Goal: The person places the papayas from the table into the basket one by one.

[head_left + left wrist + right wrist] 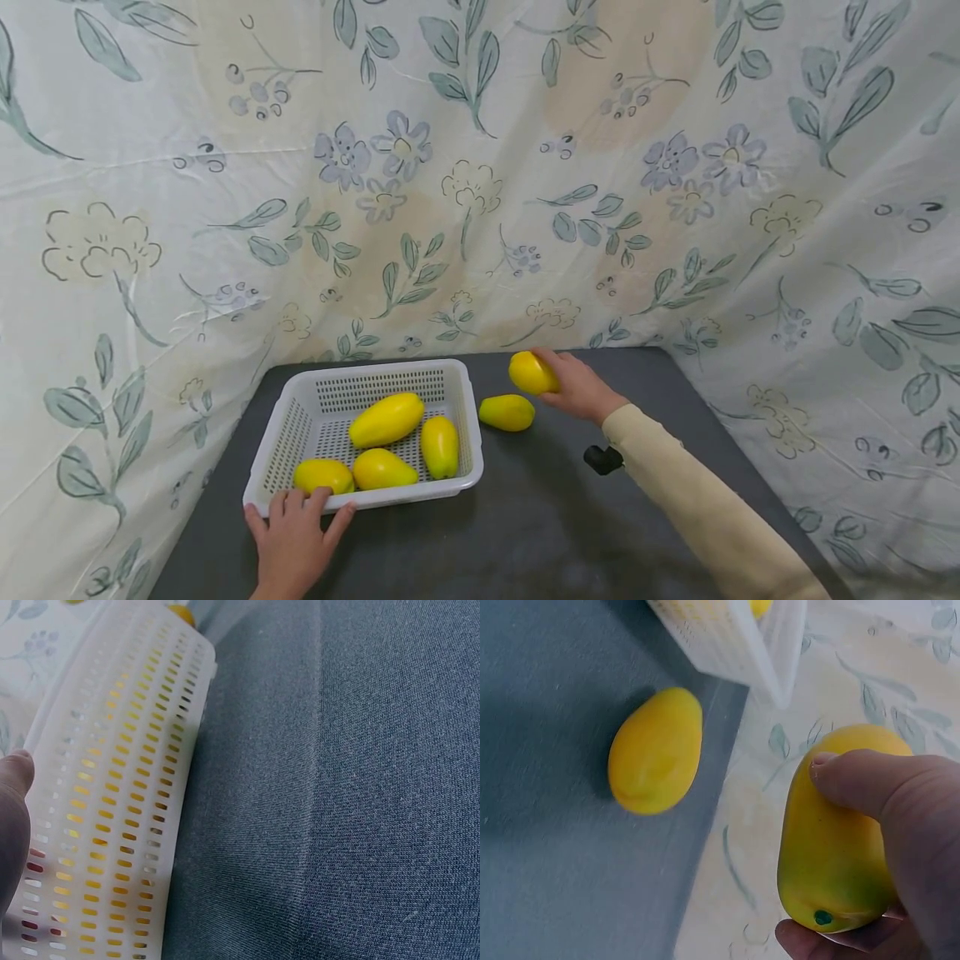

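Your right hand (577, 385) grips a yellow mango (532, 372) above the desk's (555, 517) far edge. A second mango (507, 412) lies just beside it on the desk. Your left hand (292, 542) rests, fingers straight, on the white basket's (288, 437) near rim, near the desk's left edge; four mangoes (386, 419) lie inside.

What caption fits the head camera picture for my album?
Right hand lifts a yellow mango while the left hand steadies the white basket.
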The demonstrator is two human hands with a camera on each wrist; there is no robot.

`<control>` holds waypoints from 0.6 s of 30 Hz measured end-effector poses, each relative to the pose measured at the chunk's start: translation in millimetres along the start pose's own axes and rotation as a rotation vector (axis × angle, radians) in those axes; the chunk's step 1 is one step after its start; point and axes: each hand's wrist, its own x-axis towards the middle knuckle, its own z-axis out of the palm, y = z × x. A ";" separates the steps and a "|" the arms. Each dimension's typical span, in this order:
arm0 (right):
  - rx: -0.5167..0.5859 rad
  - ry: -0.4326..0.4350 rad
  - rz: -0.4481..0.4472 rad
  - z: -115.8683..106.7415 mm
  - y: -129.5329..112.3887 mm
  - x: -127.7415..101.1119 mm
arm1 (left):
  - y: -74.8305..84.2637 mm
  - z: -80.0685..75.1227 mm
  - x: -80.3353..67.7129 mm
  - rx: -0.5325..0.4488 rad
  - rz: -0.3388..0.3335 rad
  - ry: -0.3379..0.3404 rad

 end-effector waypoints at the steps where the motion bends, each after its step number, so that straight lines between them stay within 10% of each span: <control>1: 0.000 -0.006 -0.005 1.0 -3.8 1.1 | 0.0 -0.1 0.0 -0.001 0.000 0.000; 18: -0.058 -0.090 -0.235 33.2 -99.8 18.2 | -2.2 3.3 0.5 -0.014 0.003 0.010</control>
